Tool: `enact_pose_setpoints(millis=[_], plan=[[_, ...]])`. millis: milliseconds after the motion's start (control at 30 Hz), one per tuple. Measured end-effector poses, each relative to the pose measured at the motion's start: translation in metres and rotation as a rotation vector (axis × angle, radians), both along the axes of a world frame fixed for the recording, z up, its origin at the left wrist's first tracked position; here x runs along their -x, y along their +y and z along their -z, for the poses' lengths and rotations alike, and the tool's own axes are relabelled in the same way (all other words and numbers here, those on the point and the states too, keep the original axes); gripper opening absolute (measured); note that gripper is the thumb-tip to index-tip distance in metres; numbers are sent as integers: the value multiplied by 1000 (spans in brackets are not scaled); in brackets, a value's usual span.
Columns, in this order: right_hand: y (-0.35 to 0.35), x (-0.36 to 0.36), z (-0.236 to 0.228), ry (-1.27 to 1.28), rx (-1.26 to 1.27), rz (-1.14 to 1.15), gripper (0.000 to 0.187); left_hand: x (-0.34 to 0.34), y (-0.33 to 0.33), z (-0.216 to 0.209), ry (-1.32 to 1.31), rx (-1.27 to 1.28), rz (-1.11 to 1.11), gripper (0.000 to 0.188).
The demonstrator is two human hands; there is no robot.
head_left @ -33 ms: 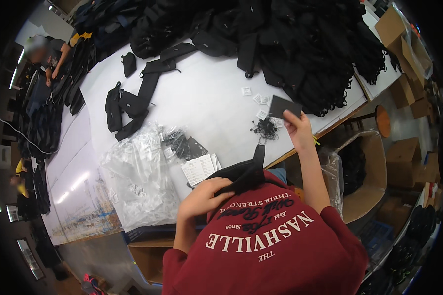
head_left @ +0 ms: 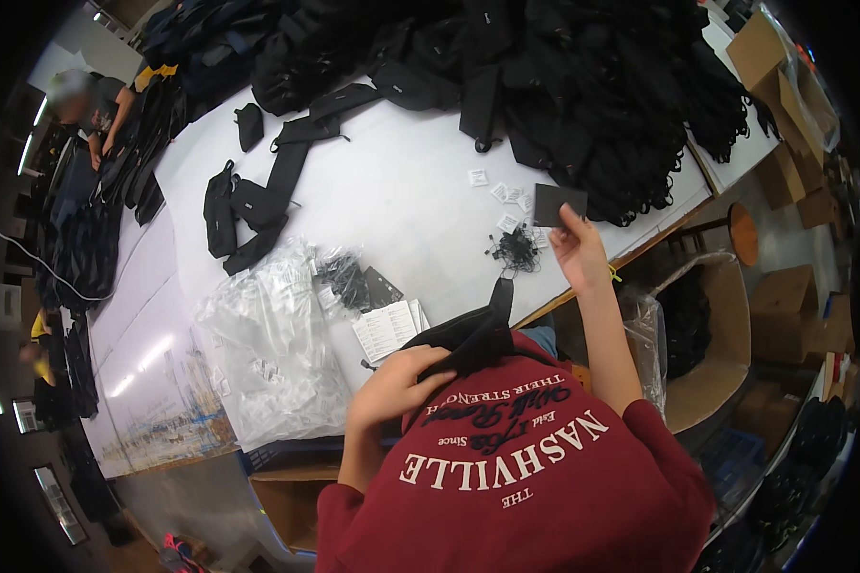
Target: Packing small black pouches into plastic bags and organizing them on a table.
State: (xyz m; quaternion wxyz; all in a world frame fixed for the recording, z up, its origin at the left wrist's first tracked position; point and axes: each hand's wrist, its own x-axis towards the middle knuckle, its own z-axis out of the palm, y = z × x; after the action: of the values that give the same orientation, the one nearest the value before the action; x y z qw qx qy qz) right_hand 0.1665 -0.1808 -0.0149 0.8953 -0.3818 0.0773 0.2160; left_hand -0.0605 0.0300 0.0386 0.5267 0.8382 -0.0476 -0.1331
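My right hand [head_left: 580, 250] is raised over the table's right edge, pinching a flat dark card [head_left: 556, 204] between thumb and fingers. Against my chest lies a black fabric pouch [head_left: 473, 342] with a loop at its upper end, and my left hand [head_left: 403, 380] is closed on its left side. Just below the card sits a tangle of thin black cords [head_left: 516, 250]. Small white packets [head_left: 512, 196] are scattered beside it. Near my left hand are a stack of white printed slips [head_left: 386, 329] and a dark card [head_left: 380, 286] partly under it.
A large heap of black pouches [head_left: 602, 105] covers the far right of the white table [head_left: 392, 191]. Several more pouches [head_left: 258, 202] lie at left. Clear plastic bags [head_left: 272, 353] pile up near the front edge. An open carton [head_left: 712, 353] stands at right. Another person [head_left: 96, 105] works far left.
The dark card in my right hand has turned slightly and now looks more level. That hand has shifted a little; my left hand stays on the pouch.
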Motion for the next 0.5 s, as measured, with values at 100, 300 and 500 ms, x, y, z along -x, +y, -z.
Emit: enact_pose_setpoints(millis=[100,300,500], plan=[[28,7,-7,340,-292,-58,18,-1,-9,-3,60,19,-104,20],[61,19,11,501,-373,-292,37,-11,-10,-8,23,-58,-27,20],[83,21,-15,498,-38,-168,40,-14,-6,-7,54,-67,-31,19]])
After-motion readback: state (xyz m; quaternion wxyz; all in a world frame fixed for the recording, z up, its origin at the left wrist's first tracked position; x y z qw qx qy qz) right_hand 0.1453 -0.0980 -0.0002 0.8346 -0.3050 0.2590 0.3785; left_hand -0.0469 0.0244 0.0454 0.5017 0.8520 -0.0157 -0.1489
